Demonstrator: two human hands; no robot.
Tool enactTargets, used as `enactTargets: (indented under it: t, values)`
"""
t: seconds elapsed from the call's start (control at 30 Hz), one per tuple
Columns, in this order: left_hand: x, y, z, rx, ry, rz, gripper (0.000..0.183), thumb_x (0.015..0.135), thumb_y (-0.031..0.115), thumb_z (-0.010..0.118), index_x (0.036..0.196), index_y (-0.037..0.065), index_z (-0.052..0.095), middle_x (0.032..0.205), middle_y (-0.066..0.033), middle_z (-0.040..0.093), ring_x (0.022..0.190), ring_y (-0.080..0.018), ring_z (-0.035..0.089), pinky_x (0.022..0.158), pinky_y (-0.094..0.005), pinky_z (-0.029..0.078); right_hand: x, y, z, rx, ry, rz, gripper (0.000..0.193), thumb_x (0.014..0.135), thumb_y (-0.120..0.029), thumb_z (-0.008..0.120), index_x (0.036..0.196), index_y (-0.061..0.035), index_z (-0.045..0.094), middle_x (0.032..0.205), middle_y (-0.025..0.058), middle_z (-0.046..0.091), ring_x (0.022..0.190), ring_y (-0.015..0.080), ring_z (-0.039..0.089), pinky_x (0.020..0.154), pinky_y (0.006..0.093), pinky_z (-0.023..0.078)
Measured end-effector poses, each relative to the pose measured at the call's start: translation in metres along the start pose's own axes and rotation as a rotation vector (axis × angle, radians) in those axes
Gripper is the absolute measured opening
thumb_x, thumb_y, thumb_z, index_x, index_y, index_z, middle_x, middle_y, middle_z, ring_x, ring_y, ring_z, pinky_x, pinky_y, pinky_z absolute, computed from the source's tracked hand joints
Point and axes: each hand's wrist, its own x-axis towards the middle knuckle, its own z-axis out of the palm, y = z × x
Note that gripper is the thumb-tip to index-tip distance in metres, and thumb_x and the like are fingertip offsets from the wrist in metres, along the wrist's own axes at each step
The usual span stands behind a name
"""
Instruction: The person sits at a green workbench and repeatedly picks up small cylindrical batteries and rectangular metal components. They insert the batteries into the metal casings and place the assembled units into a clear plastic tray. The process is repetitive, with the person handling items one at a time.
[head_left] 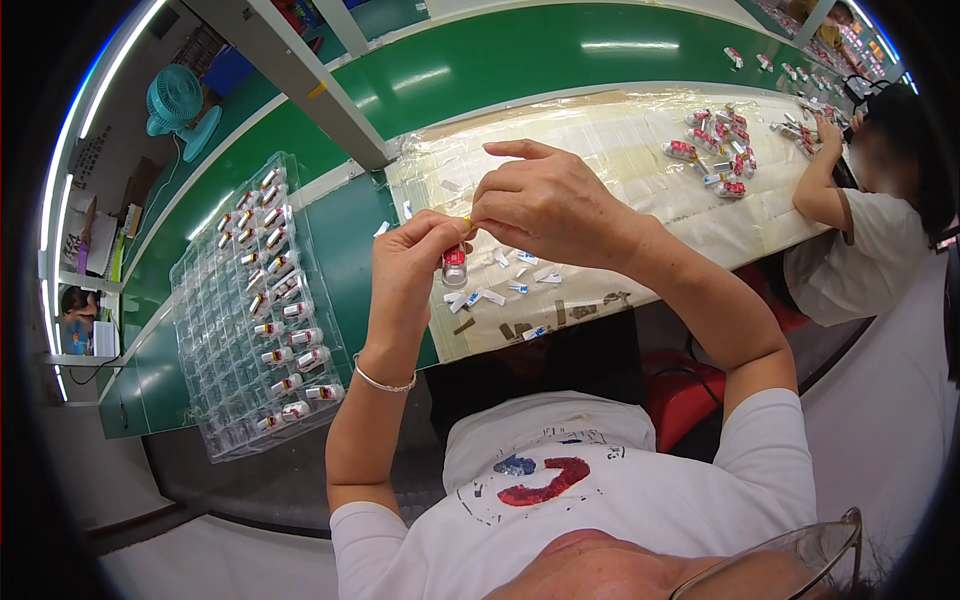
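My left hand (412, 248) is closed round a small can-shaped item (454, 266), red and silver with a clear-looking lower end, held upright above the table. At its top a small yellow piece (468, 224) shows between my two hands. My right hand (548, 205) pinches at that yellow piece, one finger stretched out to the left; its exact grip is partly hidden. Below the hands lie several small white-and-blue slips (486, 297). To the left, a clear plastic tray (205, 345) with rows of pockets holds several similar small items along its right side.
A cream-coloured sheet (600, 130) covers the table, with a group of red-and-silver items (722, 150) on it at right. A co-worker (850, 240) sits beyond. Across the far side runs a green belt (520, 60). A metal post (310, 75) and a teal fan (175, 98) stand left.
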Motion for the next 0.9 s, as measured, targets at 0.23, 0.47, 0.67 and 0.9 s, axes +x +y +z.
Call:
enactTargets:
  t: [0.23, 0.47, 0.67, 0.9]
  values:
    - [0.001, -0.002, -0.001, 0.005, 0.005, 0.002, 0.014, 0.087, 0.006, 0.065, 0.086, -0.006, 0.071, 0.083, -0.0102, 0.068, 0.073, -0.0140, 0.064, 0.070, -0.0245, 0.049, 0.002, -0.003, 0.003, -0.009, -0.007, 0.024, 0.006, 0.075, -0.007, 0.070, 0.073, -0.0079, 0.065, 0.076, 0.0023, 0.066, 0.070, 0.0177, 0.065, 0.105, 0.0418, 0.047]
    - [0.001, 0.000, 0.001, -0.023, 0.017, 0.016, 0.014, 0.087, 0.007, 0.065, 0.086, -0.006, 0.071, 0.082, -0.0097, 0.067, 0.072, -0.0134, 0.062, 0.069, -0.0243, 0.049, 0.003, -0.004, 0.007, -0.048, 0.068, 0.007, 0.008, 0.073, -0.007, 0.071, 0.070, -0.0076, 0.063, 0.069, 0.0034, 0.062, 0.067, 0.0203, 0.064, 0.104, 0.0406, 0.047]
    - [-0.001, -0.001, 0.000, -0.036, 0.009, -0.029, 0.016, 0.089, 0.009, 0.064, 0.091, -0.005, 0.071, 0.088, -0.0109, 0.070, 0.076, -0.0148, 0.066, 0.072, -0.0248, 0.051, 0.000, 0.002, 0.005, 0.301, 0.164, 0.304, 0.002, 0.079, -0.003, 0.066, 0.079, -0.0046, 0.064, 0.077, 0.0025, 0.066, 0.071, 0.0146, 0.064, 0.091, 0.0333, 0.052]
    - [-0.004, -0.007, -0.007, -0.156, -0.039, -0.084, 0.023, 0.093, 0.015, 0.062, 0.105, -0.004, 0.068, 0.097, -0.0139, 0.071, 0.080, -0.0189, 0.071, 0.068, -0.0262, 0.057, -0.040, 0.037, -0.005, 0.754, 0.127, 0.718, 0.009, 0.085, -0.006, 0.062, 0.090, -0.0005, 0.069, 0.091, 0.0074, 0.070, 0.086, 0.0142, 0.065, 0.079, 0.0266, 0.052]
